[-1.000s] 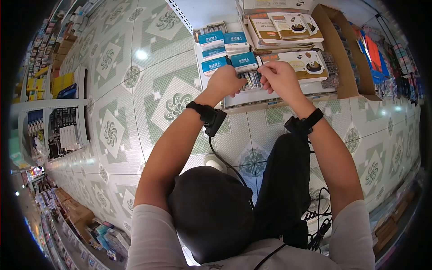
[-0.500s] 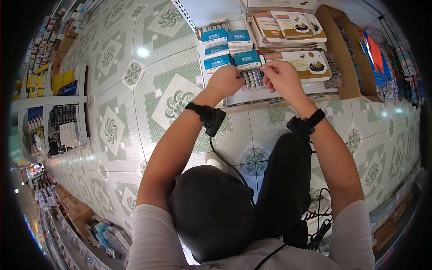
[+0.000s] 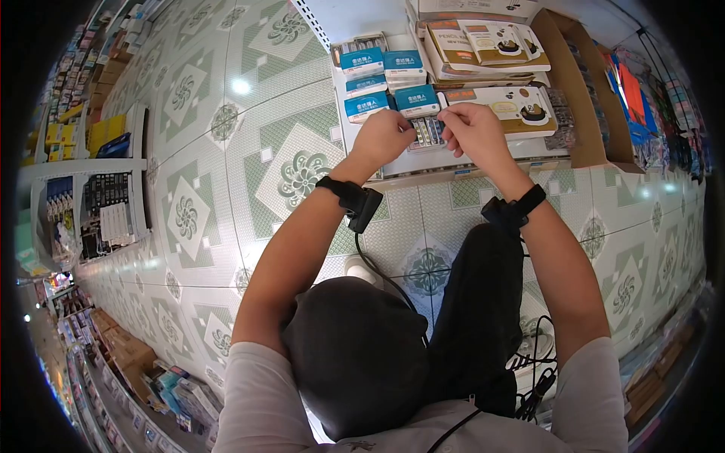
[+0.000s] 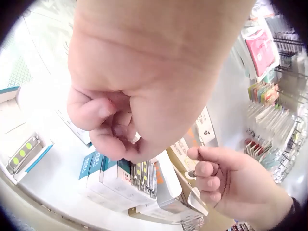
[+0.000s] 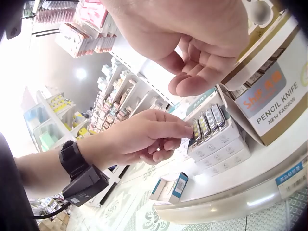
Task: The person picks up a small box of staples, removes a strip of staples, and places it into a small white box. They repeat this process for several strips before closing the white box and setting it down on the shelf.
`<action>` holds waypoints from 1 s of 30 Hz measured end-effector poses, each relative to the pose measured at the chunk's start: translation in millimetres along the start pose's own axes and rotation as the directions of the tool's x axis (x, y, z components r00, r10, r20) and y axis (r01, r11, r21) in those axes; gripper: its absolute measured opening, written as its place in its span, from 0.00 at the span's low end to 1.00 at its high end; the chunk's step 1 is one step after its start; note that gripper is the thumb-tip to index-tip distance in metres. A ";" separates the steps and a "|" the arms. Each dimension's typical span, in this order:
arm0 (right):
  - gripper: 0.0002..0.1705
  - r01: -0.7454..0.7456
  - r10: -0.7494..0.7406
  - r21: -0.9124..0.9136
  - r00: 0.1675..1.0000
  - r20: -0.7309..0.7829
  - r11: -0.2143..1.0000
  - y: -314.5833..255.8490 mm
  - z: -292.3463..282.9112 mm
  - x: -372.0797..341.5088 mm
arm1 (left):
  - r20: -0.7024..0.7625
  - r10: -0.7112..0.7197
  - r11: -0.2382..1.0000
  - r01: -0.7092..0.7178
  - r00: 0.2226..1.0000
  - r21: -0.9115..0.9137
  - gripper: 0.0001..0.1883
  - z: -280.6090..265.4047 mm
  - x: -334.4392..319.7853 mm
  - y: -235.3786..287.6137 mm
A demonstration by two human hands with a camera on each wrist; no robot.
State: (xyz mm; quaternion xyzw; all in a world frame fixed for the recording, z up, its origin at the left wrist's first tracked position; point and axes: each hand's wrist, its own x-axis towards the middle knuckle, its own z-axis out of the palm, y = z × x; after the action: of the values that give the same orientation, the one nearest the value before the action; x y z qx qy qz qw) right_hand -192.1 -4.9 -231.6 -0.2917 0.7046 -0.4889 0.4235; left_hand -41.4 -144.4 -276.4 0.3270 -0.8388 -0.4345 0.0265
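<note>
A row of silver nail clippers (image 3: 429, 134) with coloured dots lies in an open box on a stack of small white boxes (image 5: 221, 153). My left hand (image 3: 384, 140) reaches in from the left, pinching the leftmost clipper at the row's end between thumb and fingertips, as the right wrist view shows. On the other side, my right hand (image 3: 479, 134) hangs just above the row with loosely curled fingers and nothing visible in them. Blue-topped white boxes (image 3: 417, 100) stand behind the clippers.
Brown-and-white pencil knife boxes (image 3: 513, 113) are stacked right of the clippers. A brown carton (image 3: 589, 113) stands beyond them. One small open box (image 5: 170, 187) lies near the white shelf's front edge (image 5: 240, 204). Stocked shelves line the left.
My left hand has shifted slightly right along the row. My right hand stays almost in place, and the view has drifted a little.
</note>
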 end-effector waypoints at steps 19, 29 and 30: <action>0.13 0.036 -0.035 -0.046 0.999 0.017 0.998 -4.5 11.9 -6.0 | 0.057 -0.291 0.889 0.248 0.955 0.385 0.20 -18.9 -34.3 -44.7; 0.12 0.021 -0.021 -0.004 1.000 0.000 1.000 -0.2 4.0 -1.6 | -0.098 -0.229 0.816 0.246 0.969 0.523 0.20 -6.9 -39.9 -36.3; 0.12 0.023 -0.023 -0.005 1.000 -0.001 1.000 -0.8 4.0 -1.7 | -0.121 -0.199 0.809 0.233 0.972 0.540 0.20 -7.0 -40.8 -34.3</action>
State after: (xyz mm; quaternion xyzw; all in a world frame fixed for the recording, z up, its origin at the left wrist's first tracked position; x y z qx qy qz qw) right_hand -187.8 -5.5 -231.0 -0.3004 0.7026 -0.4923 0.4168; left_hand 11.0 -140.1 -287.8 0.4266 -0.8842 -0.1654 -0.0935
